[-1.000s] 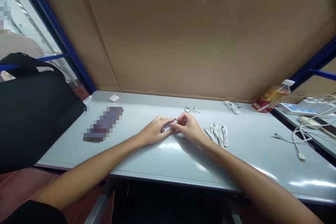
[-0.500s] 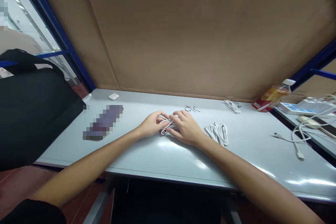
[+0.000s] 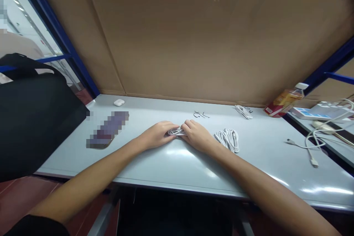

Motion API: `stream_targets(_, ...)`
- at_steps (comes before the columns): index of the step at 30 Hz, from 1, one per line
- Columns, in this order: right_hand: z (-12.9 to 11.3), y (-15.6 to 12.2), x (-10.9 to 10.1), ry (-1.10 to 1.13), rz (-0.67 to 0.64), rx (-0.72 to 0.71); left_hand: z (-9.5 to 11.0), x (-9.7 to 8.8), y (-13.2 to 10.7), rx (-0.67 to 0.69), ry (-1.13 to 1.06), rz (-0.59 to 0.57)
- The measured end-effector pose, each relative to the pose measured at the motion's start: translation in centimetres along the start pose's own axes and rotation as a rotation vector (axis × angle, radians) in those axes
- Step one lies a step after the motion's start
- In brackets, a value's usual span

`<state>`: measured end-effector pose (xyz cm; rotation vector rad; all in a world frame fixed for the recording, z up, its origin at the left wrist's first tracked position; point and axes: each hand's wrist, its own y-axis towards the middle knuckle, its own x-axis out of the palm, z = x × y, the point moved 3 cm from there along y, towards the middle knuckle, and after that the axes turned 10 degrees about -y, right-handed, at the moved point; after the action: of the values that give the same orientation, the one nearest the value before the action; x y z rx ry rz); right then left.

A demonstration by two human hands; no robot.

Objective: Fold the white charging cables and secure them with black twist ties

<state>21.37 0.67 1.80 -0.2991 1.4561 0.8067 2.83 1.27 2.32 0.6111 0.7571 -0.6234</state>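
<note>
Both hands meet at the middle of the frame, lying low on the pale grey worktop (image 3: 166, 169); the left hand (image 3: 156, 135) and the right hand (image 3: 197, 136) press from either side on a small white cable bundle (image 3: 176, 131), which shows only as a few loops in the gap between them; the left fingers (image 3: 169, 127) are curled together over the left end of the bundle, the right fingers (image 3: 187, 127) bent and closed on its right end; the bundle rests on the worktop surface, just left of centre frame.

Just right of the right hand lies a second coiled white cable (image 3: 228, 139), near but not touching; further back, toward the upper right, a smaller white cable coil (image 3: 243, 111) sits near the brown cardboard wall (image 3: 193, 37), with some thin black ties (image 3: 200, 114) between it and the hands; a bottle (image 3: 284, 100) lies tilted at the right edge, and a loose white cable with plug (image 3: 309, 147) trails at the far right; a small white earbud case (image 3: 119, 102) sits at the upper left of the worktop, and a black bag (image 3: 33, 118) fills the left side.

Against half a second ago, the right hand has slid off the top of the bundle to its right end, both hands have flattened lower onto the worktop, and the loops look more gathered.
</note>
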Motion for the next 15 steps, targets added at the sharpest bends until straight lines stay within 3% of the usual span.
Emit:
stream_targets(4, 0.0, -0.2, -0.5, 0.169, -0.041, 0.071, 0.3, 1.3, 0.1, -0.009, 0.180, -0.012)
stream_targets(10, 0.0, -0.3, -1.6, 0.637, -0.093, 0.333, 0.3, 2.3, 0.0, -0.118, 0.317, -0.016)
stream_targets(15, -0.7, -0.4, -1.9, 0.699, -0.076, 0.451, 0.4, 2.4, -0.1, -0.197, 0.338, -0.043)
